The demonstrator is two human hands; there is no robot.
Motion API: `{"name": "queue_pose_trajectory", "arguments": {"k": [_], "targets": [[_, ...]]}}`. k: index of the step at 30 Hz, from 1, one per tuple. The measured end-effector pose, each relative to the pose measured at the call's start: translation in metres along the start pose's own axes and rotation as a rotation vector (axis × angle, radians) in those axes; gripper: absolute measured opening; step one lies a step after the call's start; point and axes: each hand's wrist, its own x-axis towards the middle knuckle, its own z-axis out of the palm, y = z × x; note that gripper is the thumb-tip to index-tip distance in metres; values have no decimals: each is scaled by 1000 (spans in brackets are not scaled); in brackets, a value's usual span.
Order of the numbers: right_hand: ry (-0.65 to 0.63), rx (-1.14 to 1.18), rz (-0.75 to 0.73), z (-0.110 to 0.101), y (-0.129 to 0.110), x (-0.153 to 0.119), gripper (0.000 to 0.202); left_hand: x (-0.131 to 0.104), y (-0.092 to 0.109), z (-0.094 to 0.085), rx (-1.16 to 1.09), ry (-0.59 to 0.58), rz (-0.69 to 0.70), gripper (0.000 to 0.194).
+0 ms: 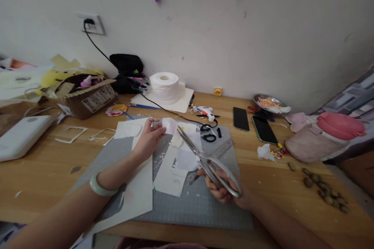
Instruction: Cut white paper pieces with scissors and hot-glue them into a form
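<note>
My left hand (pixel 149 138), with a pale green bangle (pixel 101 186) on its wrist, pinches a small white paper piece (pixel 169 125) above the grey cutting mat (pixel 216 210). Large silver scissors (pixel 209 163) are gripped in my right hand (pixel 222 186), their blades pointing up and left, the tips close to the paper's right side and nearly together. Beneath lie white paper strips (pixel 171 181), a round-edged white piece (pixel 187 157) and a small scalloped piece (pixel 176 140). Another white sheet (pixel 140 190) lies under my left forearm.
Black-handled scissors (pixel 209 137), a metal ruler (pixel 223 149) and a glue gun (pixel 206 113) lie beyond my right hand. Two phones (pixel 240 118), a metal bowl (pixel 267 103) and a pink bag (pixel 315 140) stand right. A tissue roll (pixel 164 87) and cardboard box (pixel 90 99) are behind.
</note>
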Motion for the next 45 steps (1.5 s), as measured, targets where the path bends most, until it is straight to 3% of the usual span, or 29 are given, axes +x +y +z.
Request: {"name": "queue_pose_trajectory", "arguments": {"k": [10, 16, 25, 45], "targets": [[11, 23, 31, 0, -2, 0, 39, 5, -5, -2, 1, 83, -15, 19], [8, 11, 17, 1, -2, -1, 46, 3, -4, -2, -27, 30, -39, 15], [-2, 3, 14, 0, -2, 0, 36, 6, -9, -5, -6, -19, -28, 22], [0, 42, 22, -6, 2, 1, 42, 4, -7, -2, 69, -4, -124, 32]]}}
